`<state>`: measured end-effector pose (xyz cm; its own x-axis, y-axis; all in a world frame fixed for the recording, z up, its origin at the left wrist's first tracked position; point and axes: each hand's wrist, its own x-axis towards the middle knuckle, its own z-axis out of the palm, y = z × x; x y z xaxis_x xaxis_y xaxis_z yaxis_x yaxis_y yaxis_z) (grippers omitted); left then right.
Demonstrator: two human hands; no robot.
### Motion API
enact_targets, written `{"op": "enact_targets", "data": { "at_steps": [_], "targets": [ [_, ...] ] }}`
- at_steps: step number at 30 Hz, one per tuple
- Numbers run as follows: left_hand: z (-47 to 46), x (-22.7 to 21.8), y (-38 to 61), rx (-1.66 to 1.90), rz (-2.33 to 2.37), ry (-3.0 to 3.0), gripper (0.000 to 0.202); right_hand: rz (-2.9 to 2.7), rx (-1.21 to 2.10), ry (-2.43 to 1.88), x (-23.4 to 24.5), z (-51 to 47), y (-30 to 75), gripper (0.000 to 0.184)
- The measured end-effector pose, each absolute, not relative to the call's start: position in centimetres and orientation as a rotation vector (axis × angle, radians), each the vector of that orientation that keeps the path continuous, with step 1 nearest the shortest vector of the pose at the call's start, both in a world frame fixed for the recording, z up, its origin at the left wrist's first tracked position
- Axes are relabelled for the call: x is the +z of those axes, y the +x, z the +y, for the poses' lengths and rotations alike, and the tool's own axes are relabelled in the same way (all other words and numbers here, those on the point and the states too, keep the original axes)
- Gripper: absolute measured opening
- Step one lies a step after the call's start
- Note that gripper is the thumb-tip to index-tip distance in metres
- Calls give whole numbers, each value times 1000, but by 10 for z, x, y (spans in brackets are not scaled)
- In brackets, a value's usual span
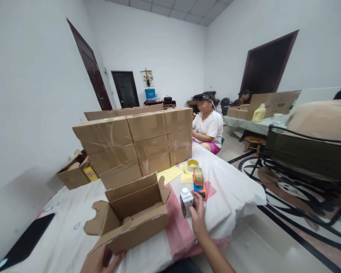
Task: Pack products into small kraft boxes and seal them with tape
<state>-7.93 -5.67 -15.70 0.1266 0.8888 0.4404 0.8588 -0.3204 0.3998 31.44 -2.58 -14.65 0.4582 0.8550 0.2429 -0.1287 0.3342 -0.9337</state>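
Note:
In front of me an open cardboard box (138,237) lies on the cloth-covered table, its flaps folded out and its inside bare. My left hand (100,259) is at the box's near left edge, thumb and fingers apart against the cardboard; part of the hand is cut off by the frame. To the right of the box, my right hand (197,214) grips a small drink carton (186,203) with a white screw cap, held upright. Just behind that hand lies a tape dispenser (199,184) in orange and blue, loaded with tape.
A stack of taped cardboard boxes (147,140) stands behind the open box. Near it are a tape roll (192,163) and yellow sheets (170,175). A black flat object (28,242) lies at left. Another person (208,127) sits beyond the table; a chair (307,155) stands right.

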Motion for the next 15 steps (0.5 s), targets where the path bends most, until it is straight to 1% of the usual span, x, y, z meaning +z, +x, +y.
{"op": "enact_targets", "data": {
  "at_steps": [5, 10, 12, 15],
  "targets": [
    [-59, -155, -77, 959, 1771, 2370, 32, -886, 754, -1026, -148, -24, 316, 56],
    [-58, -158, -78, 965, 1788, 2413, 31, -975, 682, -1056, -147, -27, 316, 51],
    [-59, -156, -77, 979, 1780, 2442, 33, -1102, 541, -1114, -144, -30, 312, 57],
    [-62, -148, -72, 965, 1766, 2475, 37, -1262, 286, -1277, -134, -33, 303, 75]
  ]
}}
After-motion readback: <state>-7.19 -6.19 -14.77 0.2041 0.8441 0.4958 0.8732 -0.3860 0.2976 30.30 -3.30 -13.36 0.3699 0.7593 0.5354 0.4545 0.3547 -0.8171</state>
